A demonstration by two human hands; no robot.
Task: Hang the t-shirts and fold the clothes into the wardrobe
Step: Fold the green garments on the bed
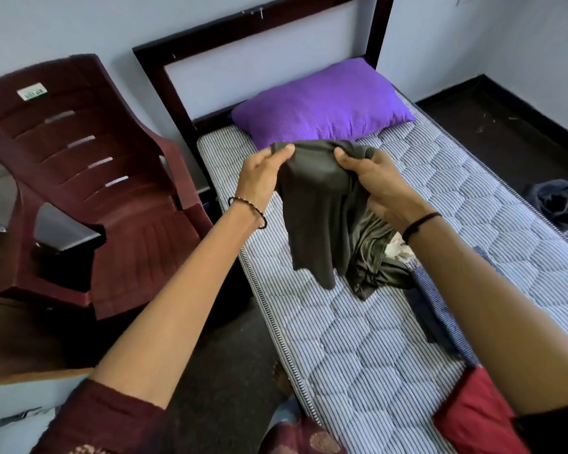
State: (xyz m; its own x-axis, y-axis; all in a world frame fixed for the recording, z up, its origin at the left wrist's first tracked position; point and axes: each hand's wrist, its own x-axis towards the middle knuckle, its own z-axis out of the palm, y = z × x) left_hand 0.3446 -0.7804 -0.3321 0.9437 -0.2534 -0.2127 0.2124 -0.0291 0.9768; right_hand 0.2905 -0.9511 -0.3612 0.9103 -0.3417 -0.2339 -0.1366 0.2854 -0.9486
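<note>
A dark olive-grey garment [318, 204] hangs above the striped mattress [358, 348], its lower part trailing onto the bed. My left hand [259, 173] pinches its upper left edge. My right hand [371, 178] grips the bunched upper right part. A blue patterned cloth [436, 309] lies under my right forearm, and a red cloth [473, 414] sits at the bed's near right. Dark clothes [558, 201] lie at the far right edge. No wardrobe is in view.
A purple pillow [322, 103] rests at the head of the bed against the dark headboard [164, 80]. A maroon plastic chair [89, 178] stands left of the bed with a dark flat object on its seat. Dark floor runs between chair and bed.
</note>
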